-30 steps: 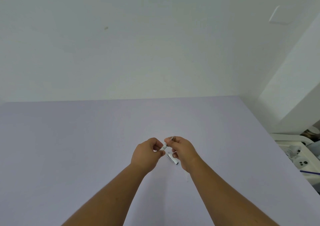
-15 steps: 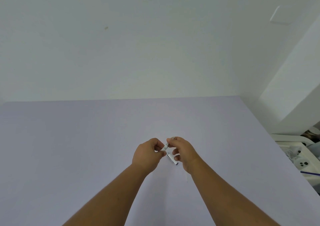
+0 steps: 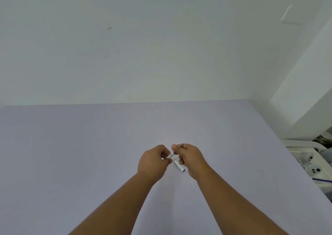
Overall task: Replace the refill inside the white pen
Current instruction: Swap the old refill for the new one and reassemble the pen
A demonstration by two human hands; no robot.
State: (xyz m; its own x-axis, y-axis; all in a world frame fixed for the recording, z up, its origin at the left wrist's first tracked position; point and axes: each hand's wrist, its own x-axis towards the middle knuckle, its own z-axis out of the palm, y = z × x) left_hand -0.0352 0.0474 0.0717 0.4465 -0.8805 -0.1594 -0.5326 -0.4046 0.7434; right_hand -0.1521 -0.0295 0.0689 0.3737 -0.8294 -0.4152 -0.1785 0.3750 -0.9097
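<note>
Right now the white pen (image 3: pixel 170 155) sits between the two hands, held above the surface just below the centre of the view, its barrel slanting from about 7 o'clock up toward 1 o'clock. The left hand (image 3: pixel 153 162) has its fingers pinched shut on the lower end of the barrel; the right hand (image 3: pixel 190 156) grips the upper end, where a darker grey tip (image 3: pixel 180 145) shows past the thumb. Just below the hands, at about 5 o'clock from the pen, a short white piece with a dark end, probably the pen cap (image 3: pixel 179 166), lies on the surface or under the right palm; which of the two is unclear.

By the look of the grip, the step in hand is opening or closing the barrel: the hands oppose each other as for a twist or a pull. Whether the refill inside is the old one or the new one cannot be told. The next move calls for a steady counter-turn along the pen's axis and a firm hold, as the parts are small and slippery.

The surface (image 3: pixel 89 153) is a plain pale lilac, with a bare white wall (image 3: pixel 143 46) behind. At 3 o'clock, past the surface's edge, stands a white tray (image 3: pixel 305 144) of small things, too blurred to name.
</note>
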